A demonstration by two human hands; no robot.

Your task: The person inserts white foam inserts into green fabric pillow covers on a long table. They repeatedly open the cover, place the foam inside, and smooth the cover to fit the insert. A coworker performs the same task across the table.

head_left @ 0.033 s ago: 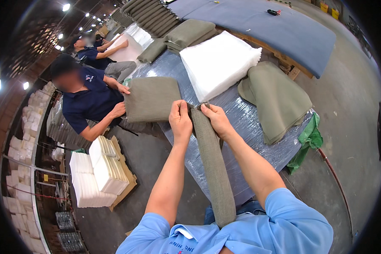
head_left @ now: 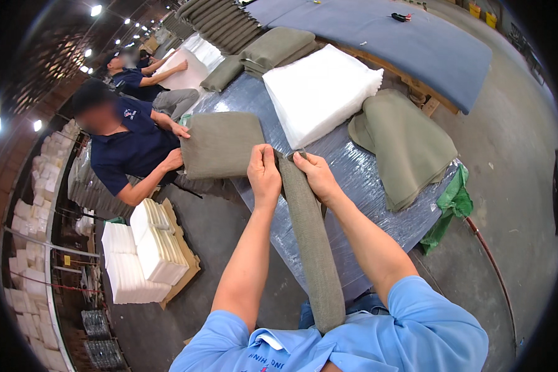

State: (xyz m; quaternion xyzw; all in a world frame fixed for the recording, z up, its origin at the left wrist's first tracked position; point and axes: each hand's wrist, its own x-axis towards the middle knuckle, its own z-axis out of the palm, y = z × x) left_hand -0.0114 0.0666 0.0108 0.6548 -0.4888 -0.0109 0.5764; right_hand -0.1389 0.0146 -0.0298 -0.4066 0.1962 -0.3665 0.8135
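hardly anything moved; left grip [head_left: 265,177] and right grip [head_left: 316,177] pinch grey-green woven fabric [head_left: 313,248] near white block-shaped stack [head_left: 322,90], olive folded cloth [head_left: 409,149] right of it.

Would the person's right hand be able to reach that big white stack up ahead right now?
Probably, but likely only by letting go first: the right hand is pinching the top of the grey-green cloth. Otherwise the white stack lies just ahead, with nothing apparent in between.

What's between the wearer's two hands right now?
In the head view, the upper end of the long grey-green cloth bundle lies between the left hand and the right hand, both pinching its edge.
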